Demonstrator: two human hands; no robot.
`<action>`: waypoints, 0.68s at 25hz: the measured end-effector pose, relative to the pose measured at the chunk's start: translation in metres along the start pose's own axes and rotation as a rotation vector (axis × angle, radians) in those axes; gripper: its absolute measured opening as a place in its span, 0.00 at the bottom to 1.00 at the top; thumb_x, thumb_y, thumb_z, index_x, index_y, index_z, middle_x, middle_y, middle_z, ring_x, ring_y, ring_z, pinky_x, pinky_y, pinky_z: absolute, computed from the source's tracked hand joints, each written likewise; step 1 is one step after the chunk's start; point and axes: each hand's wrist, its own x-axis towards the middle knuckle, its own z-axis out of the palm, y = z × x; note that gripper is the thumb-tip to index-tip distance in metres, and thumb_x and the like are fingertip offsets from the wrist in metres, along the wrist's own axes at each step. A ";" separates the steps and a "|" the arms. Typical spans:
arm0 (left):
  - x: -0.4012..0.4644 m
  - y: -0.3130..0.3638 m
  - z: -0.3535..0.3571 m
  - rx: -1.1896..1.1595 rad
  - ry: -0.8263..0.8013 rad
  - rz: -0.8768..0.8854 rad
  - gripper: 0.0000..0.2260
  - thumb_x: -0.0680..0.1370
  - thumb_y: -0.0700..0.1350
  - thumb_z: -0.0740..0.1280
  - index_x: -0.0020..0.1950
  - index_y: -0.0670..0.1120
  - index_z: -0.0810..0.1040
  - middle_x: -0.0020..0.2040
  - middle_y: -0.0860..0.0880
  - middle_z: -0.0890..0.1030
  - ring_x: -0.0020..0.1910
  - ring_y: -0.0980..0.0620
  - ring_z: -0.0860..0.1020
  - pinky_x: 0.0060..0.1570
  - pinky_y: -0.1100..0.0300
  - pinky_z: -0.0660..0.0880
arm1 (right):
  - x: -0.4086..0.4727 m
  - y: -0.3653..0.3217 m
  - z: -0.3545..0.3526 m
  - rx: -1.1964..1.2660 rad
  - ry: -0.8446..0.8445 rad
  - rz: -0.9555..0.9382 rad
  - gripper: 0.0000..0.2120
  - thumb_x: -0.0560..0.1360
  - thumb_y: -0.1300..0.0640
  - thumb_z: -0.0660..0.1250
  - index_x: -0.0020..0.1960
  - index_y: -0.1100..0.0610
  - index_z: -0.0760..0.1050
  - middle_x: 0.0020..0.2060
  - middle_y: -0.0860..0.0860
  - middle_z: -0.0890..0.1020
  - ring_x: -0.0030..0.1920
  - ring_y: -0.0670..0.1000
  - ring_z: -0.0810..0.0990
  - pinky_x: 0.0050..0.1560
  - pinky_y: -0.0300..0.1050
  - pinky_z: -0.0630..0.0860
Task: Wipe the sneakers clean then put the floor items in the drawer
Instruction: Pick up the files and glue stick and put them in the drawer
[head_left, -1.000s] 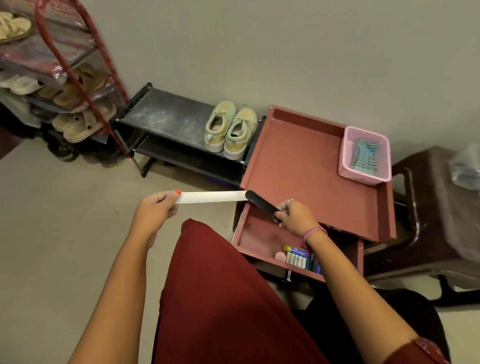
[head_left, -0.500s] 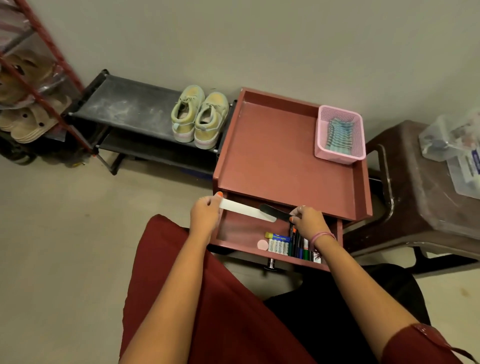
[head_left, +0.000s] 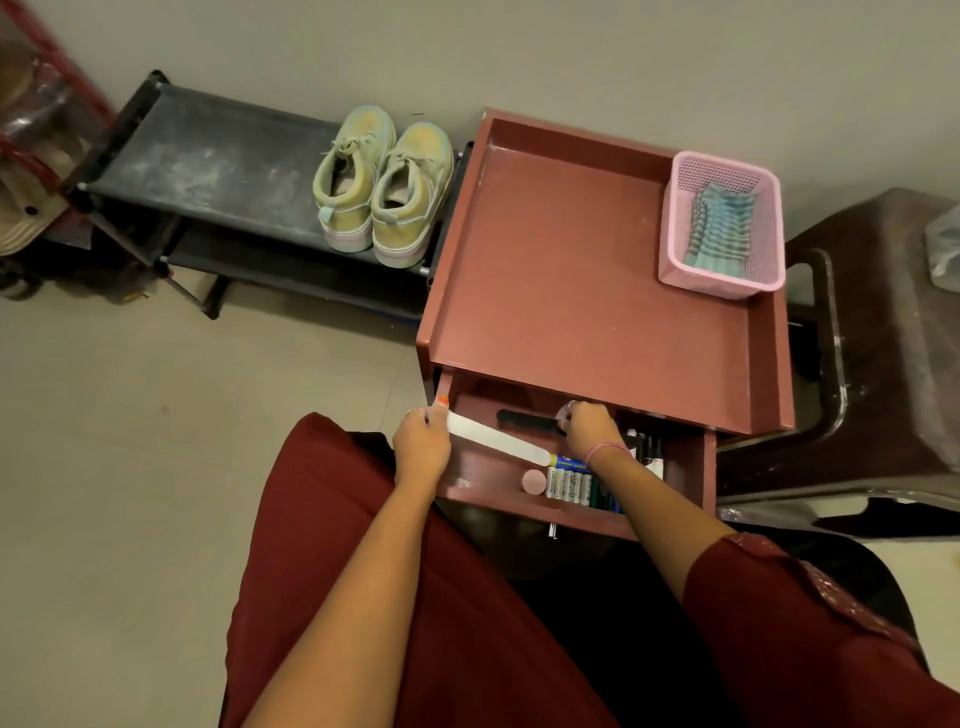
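- A person in a dark red garment leans over an open drawer (head_left: 483, 480) pulled out from a reddish-brown cabinet (head_left: 587, 291) standing against a grey wall.
- The left hand (head_left: 422, 444) pinches one end of a flat white strip (head_left: 496, 439) at the drawer's left front corner; the strip slants down to the right over the drawer, its far end near the batteries.
- The right hand (head_left: 589, 428) is curled round one end of a slim black file-like stick (head_left: 527, 420), which lies level across the back of the drawer; whether the stick touches the drawer floor cannot be told.
- A pink band (head_left: 605, 451) circles the right wrist.
- In the drawer's right half sit a row of batteries (head_left: 569, 484), a small round pink item (head_left: 533, 481) just left of them, and several dark markers (head_left: 647, 449) beyond the wrist.
- A pair of pale green sneakers (head_left: 384, 184) stands side by side, toes to the wall, on the right end of a low black shoe rack (head_left: 208, 171) just beside the cabinet.
- On the cabinet's tray-like top, a pink mesh basket (head_left: 769, 270) holding striped blue-green cloth (head_left: 719, 234) occupies the far right corner.
- A dark brown plastic stool (head_left: 883, 338) stands to the cabinet's right.
- A red-framed rack holding sandals (head_left: 21, 223) shows at the left edge.
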 end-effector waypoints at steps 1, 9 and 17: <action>0.001 0.000 0.002 0.004 0.006 -0.021 0.19 0.81 0.54 0.58 0.34 0.46 0.68 0.37 0.43 0.75 0.40 0.44 0.75 0.45 0.47 0.74 | 0.006 -0.004 0.004 -0.020 -0.033 -0.016 0.10 0.77 0.67 0.59 0.53 0.60 0.77 0.50 0.61 0.80 0.49 0.61 0.78 0.49 0.50 0.73; 0.013 -0.006 0.009 0.031 0.030 -0.089 0.19 0.82 0.54 0.56 0.34 0.47 0.68 0.39 0.39 0.76 0.42 0.42 0.75 0.47 0.46 0.75 | 0.043 -0.010 0.025 -0.069 -0.186 -0.010 0.13 0.76 0.65 0.57 0.56 0.60 0.77 0.57 0.62 0.78 0.57 0.60 0.77 0.57 0.46 0.71; 0.015 -0.009 0.007 0.052 0.032 -0.096 0.18 0.82 0.54 0.56 0.39 0.43 0.71 0.39 0.42 0.76 0.40 0.44 0.74 0.45 0.46 0.75 | 0.053 -0.013 0.043 0.001 -0.194 0.036 0.15 0.76 0.66 0.58 0.59 0.63 0.78 0.59 0.60 0.79 0.59 0.59 0.77 0.62 0.45 0.71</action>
